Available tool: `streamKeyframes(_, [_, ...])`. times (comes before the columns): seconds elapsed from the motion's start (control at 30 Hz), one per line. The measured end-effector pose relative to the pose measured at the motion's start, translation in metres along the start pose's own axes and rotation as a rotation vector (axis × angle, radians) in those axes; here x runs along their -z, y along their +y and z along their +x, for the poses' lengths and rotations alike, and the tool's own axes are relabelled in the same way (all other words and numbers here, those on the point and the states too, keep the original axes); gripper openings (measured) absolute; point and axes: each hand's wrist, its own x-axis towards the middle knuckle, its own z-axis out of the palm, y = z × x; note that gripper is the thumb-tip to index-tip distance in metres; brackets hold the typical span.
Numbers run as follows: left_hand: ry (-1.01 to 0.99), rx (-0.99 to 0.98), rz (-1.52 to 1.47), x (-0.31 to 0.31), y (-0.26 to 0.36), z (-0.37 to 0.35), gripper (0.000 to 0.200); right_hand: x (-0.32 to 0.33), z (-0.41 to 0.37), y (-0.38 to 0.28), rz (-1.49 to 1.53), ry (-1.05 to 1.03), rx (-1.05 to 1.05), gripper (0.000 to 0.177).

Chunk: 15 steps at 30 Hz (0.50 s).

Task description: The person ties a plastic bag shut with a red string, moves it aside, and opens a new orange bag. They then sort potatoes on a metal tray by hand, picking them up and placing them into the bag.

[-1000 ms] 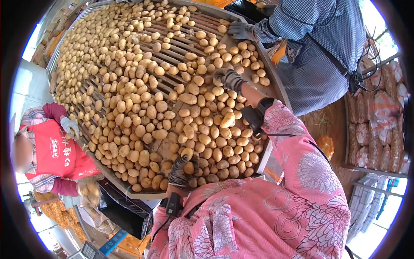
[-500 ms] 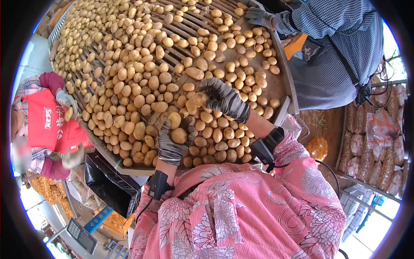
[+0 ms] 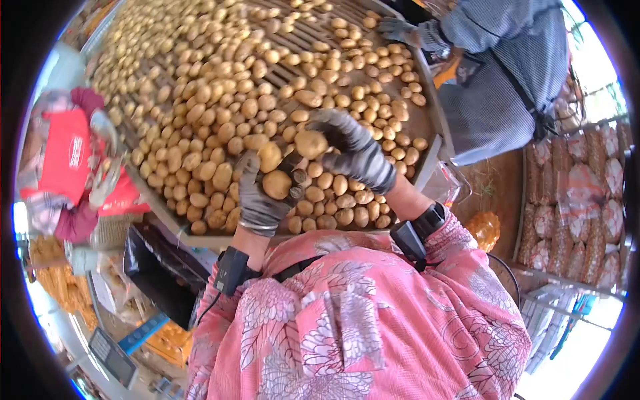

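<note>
My left hand (image 3: 261, 208), in a striped grey glove, is closed around a round potato (image 3: 277, 185). A second potato (image 3: 269, 157) rests at its fingertips. To its right, my right hand (image 3: 360, 155), gloved the same way, curls around another potato (image 3: 311, 143), which shows between thumb and fingers. Both hands are just above the heap of loose potatoes (image 3: 207, 127) on a slatted sorting table (image 3: 432, 100). The undersides of the held potatoes are hidden.
A co-worker's gloved hand (image 3: 398, 31) lies at the table's far right edge. Another person in a red apron (image 3: 67, 153) stands at the left. A black-lined bin (image 3: 163, 273) and a scale display (image 3: 113, 357) are at lower left; filled sacks (image 3: 573, 207) are stacked at right.
My right hand's potato is a little higher and more fully in view. The left hand still holds its potatoes. The red-aproned person's hands have come closer together, and the whole view has shifted slightly.
</note>
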Motion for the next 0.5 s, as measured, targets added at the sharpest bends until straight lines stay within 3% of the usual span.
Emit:
streamKeyframes(0.03, [-0.233, 0.168, -0.142, 0.019, 0.009, -0.001, 0.051, 0.001, -0.003, 0.002, -0.147, 0.018, -0.002, 0.059])
streamKeyframes(0.07, [-0.284, 0.202, -0.163, 0.035, 0.013, -0.006, 0.049, 0.003, -0.005, 0.006, -0.275, 0.010, -0.001, 0.049])
streamKeyframes(0.1, [-0.227, 0.142, -0.147, 0.051, 0.018, -0.013, 0.048, -0.005, -0.009, 0.015, -0.105, 0.057, -0.049, 0.050])
streamKeyframes(0.13, [-0.162, 0.077, -0.132, 0.067, 0.024, -0.025, 0.048, -0.013, -0.014, 0.015, 0.277, 0.179, -0.303, 0.057])
streamKeyframes(0.23, [-0.002, -0.038, -0.202, 0.107, 0.053, -0.080, 0.044, -0.016, -0.025, 0.033, 0.433, 0.262, -0.486, 0.056])
streamKeyframes(0.27, [-0.004, -0.229, -0.166, 0.159, 0.069, -0.119, 0.039, -0.016, -0.032, 0.046, 0.442, 0.202, -0.525, 0.049])
streamKeyframes(0.33, [0.380, -0.504, -0.178, 0.200, 0.082, -0.161, 0.035, -0.022, -0.037, 0.047, 0.451, 0.295, -0.573, 0.041])
streamKeyframes(0.4, [0.468, -0.572, -0.087, 0.275, 0.110, -0.209, 0.034, -0.017, -0.038, 0.059, 0.440, 0.297, -0.609, 0.042])
streamKeyframes(0.47, [0.730, -0.638, -0.236, 0.307, 0.141, -0.248, 0.031, -0.021, -0.034, 0.066, 0.499, 0.268, -0.613, 0.043])
streamKeyframes(0.5, [0.904, -0.667, 0.584, 0.315, 0.148, -0.274, 0.032, -0.022, -0.032, 0.068, 0.451, 0.229, -0.618, 0.044])
